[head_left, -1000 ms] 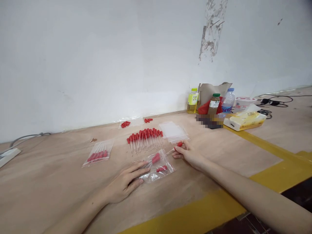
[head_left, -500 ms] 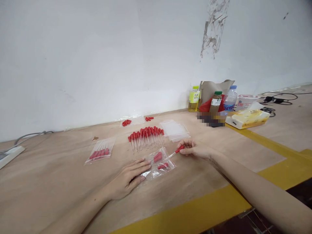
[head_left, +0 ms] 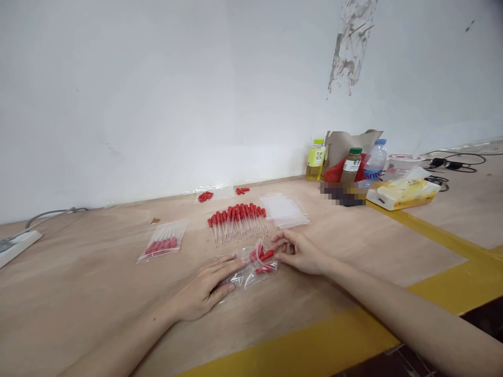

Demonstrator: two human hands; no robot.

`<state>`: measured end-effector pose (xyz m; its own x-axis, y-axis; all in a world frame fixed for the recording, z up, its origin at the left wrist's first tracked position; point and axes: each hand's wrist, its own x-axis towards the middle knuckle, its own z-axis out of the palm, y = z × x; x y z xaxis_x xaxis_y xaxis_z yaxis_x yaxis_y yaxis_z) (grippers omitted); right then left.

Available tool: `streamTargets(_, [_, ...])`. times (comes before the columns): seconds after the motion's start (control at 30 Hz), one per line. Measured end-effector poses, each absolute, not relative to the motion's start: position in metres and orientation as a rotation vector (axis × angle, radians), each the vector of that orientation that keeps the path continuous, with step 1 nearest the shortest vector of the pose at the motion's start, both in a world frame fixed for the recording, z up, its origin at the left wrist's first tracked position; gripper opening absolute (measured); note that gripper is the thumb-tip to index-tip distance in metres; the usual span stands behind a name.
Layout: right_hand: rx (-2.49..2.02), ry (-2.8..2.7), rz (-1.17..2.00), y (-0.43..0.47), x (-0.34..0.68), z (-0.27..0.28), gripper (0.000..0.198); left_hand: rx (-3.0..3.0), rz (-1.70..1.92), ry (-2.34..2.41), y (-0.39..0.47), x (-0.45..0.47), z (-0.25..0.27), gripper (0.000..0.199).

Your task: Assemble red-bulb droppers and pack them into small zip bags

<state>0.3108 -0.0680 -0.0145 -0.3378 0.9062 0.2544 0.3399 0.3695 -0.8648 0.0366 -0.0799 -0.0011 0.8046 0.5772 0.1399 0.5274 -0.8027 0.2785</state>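
Note:
My left hand (head_left: 210, 283) lies flat with its fingers stretched over the left end of a clear zip bag (head_left: 245, 277), pressing it to the table. Several red-bulbed droppers are in or at the bag; one dropper's red bulb (head_left: 267, 255) points toward its right-hand edge. Just right of that bulb is my right hand (head_left: 296, 251), its thumb and fingers apart with nothing seen between them. Behind the bag, a row of droppers (head_left: 238, 214) with red bulbs and clear stems lies on the table. My left hand hides part of the bag.
A filled dropper bag (head_left: 163, 241) lies to the left, flat clear bags (head_left: 285, 209) to the right of the row. Small red bulbs (head_left: 205, 196) sit near the wall. Bottles (head_left: 351, 166) and a tissue pack (head_left: 404, 195) stand back right; a power strip (head_left: 19, 247) lies far left.
My right hand has moved left with the dropper, which has slid into the bag, and its fingers have come off the bulb. The left hand stays on the bag.

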Motion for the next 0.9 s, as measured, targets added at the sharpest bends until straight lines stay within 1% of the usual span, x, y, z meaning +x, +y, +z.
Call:
streamTargets(0.13, [-1.221, -2.007, 0.795, -0.07, 0.312, -0.011, 0.011, 2.763, 0.314, 0.857, -0.079, 0.036, -0.003, 0.045])
streamTargets(0.23, [-1.165, -2.06, 0.838, -0.071, 0.311, -0.008, 0.018, 2.761, 0.316, 0.855, -0.078, 0.035, -0.004, 0.046])
streamTargets(0.37, [-1.01, -1.98, 1.109, -0.07, 0.31, -0.009, 0.024, 2.763, 0.312, 0.816, -0.078, 0.036, -0.002, 0.044])
streamTargets(0.43, [-0.993, -1.865, 1.173, -0.067, 0.313, -0.013, 0.026, 2.77, 0.292, 0.804, -0.078, 0.036, -0.001, 0.041])
streamTargets(0.5, [-1.051, -1.792, 1.11, -0.061, 0.316, -0.016, 0.023, 2.776, 0.291, 0.794, -0.078, 0.036, -0.001, 0.038])
streamTargets(0.63, [-1.198, -1.845, 0.89, -0.056, 0.322, -0.021, 0.016, 2.749, 0.338, 0.795, -0.079, 0.036, 0.0, 0.037])
streamTargets(0.8, [-1.178, -1.991, 0.901, -0.046, 0.325, -0.012, 0.016, 2.683, 0.365, 0.814, -0.081, 0.037, 0.002, 0.034])
streamTargets(0.9, [-1.384, -1.96, 0.699, -0.023, 0.323, 0.001, 0.013, 2.632, 0.388, 0.802, -0.08, 0.037, 0.003, 0.031])
